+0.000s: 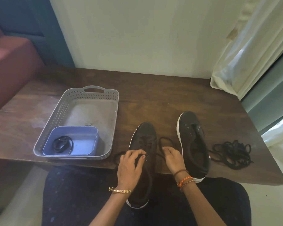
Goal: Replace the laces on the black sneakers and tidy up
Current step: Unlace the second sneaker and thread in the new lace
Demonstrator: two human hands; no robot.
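Now, from the head view, the left hand (pixel 129 162) rests on the near black sneaker (pixel 143 144) with its fingers (pixel 138 153) curled at the eyelets, pinching the lace (pixel 163 141) there, while the right hand (pixel 173 158) just right of that sneaker holds the lace's other run in bent fingers. Right of that sneaker stands the unlaced second sneaker (pixel 194 144), then a heap of black laces (pixel 232 151) on the table (pixel 153 95); left of it sits a grey basket (pixel 59 111) holding a blue tub (pixel 82 144) with a coiled lace (pixel 62 143).
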